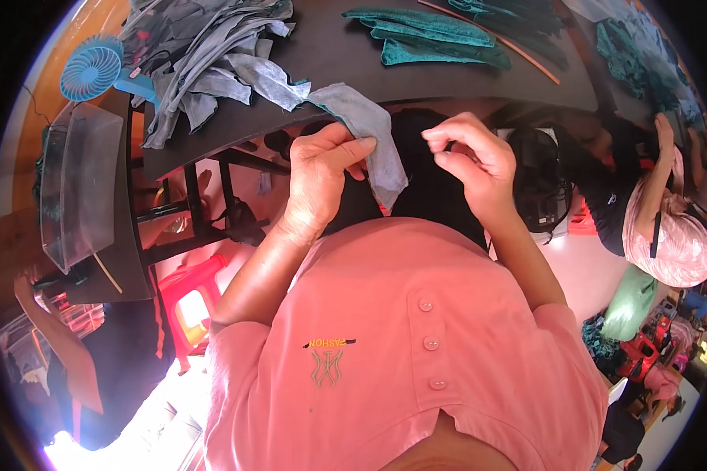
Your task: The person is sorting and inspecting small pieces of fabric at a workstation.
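Observation:
My left hand (322, 169) pinches a strip of grey-blue cloth (367, 129) between thumb and fingers, over my lap at the table's near edge. The strip hangs down past the thumb, and its far end reaches back toward other pieces on the table. A dark teal edge shows on its underside. To the right, apart from the strip, my right hand (479, 157) is raised with its fingers curled and the fingertips close to the thumb. Whatever it may hold is too small to see.
A heap of grey-blue cloth pieces (204, 74) lies on the dark table (322, 51). Folded teal cloth (432, 39) and a thin wooden stick (495, 38) lie farther right. A blue fan (92, 68) and a clear plastic bin (82, 180) stand left. Other people work on both sides.

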`<state>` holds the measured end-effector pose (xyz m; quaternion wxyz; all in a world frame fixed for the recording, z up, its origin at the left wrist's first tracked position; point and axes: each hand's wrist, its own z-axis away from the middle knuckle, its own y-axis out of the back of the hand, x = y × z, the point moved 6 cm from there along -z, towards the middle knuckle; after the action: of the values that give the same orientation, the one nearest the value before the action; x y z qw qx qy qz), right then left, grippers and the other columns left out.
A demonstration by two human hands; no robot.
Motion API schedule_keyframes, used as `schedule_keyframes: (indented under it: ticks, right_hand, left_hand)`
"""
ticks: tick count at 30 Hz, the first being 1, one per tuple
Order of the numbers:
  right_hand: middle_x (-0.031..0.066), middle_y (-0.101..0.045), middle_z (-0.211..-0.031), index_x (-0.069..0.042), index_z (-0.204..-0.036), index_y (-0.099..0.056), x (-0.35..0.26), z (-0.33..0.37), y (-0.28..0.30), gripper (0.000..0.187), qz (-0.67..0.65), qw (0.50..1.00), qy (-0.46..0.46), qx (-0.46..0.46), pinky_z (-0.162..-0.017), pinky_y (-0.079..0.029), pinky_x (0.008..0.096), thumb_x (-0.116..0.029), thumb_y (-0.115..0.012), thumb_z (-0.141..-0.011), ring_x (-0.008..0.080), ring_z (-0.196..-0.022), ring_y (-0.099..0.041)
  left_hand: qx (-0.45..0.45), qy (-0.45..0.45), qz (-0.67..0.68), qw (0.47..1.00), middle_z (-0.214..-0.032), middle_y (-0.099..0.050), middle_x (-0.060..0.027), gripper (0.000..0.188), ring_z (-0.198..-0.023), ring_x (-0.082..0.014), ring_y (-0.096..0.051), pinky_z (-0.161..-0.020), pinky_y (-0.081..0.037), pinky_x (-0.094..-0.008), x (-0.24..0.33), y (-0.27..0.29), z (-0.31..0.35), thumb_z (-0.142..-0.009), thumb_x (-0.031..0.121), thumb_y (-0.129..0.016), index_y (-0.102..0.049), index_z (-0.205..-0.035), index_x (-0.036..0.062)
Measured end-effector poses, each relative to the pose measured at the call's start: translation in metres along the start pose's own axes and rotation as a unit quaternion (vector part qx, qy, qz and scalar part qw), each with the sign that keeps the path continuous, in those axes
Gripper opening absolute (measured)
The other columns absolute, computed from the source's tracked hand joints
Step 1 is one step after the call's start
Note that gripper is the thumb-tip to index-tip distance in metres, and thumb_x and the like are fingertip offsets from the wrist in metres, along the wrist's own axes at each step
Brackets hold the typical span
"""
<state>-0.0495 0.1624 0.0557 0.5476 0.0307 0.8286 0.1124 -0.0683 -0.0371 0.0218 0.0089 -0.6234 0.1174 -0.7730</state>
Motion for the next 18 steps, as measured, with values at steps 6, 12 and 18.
schedule_keyframes:
  ticks: [6, 12, 18]
  right_hand:
    - [0.0033, -0.065, -0.085, 0.002, -0.092, -0.064, 0.015, -0.003, -0.045, 0.008, -0.133, 0.977, -0.150, -0.068, -0.069, -0.046, 0.0221, -0.001, -0.065, -0.085, 0.0069, -0.078, -0.058]
    - [0.0026, -0.065, -0.082, 0.002, -0.090, -0.062, 0.016, -0.002, -0.057, 0.005, -0.090, 0.962, -0.229, -0.117, -0.067, -0.046, 0.0235, 0.000, -0.063, -0.086, 0.0073, -0.073, -0.058]
    - [0.0044, -0.066, -0.076, 0.002, -0.089, -0.065, 0.024, 0.005, -0.045, 0.010, -0.153, 0.953, -0.249, -0.076, -0.056, -0.046, 0.0233, -0.005, -0.065, -0.082, 0.0082, -0.066, -0.058]
  left_hand:
    - [-0.027, -0.008, -0.113, 0.993, -0.069, -0.062, -0.0004, 0.008, -0.062, -0.0053, -0.052, -0.054, -0.042, -0.0226, 0.004, -0.007, 0.010, -0.083, 0.005, -0.067, -0.068, -0.080, -0.0024]
    - [-0.043, -0.061, -0.213, 0.974, -0.064, -0.060, -0.0020, 0.009, -0.060, -0.0049, -0.048, -0.052, -0.039, -0.0242, -0.001, -0.003, 0.012, -0.079, 0.003, -0.070, -0.065, -0.078, -0.0049]
    - [-0.061, -0.055, -0.210, 0.974, -0.062, -0.059, -0.0011, 0.015, -0.058, -0.0048, -0.049, -0.051, -0.039, -0.0234, -0.001, -0.005, 0.011, -0.080, 0.008, -0.074, -0.065, -0.075, -0.0028]
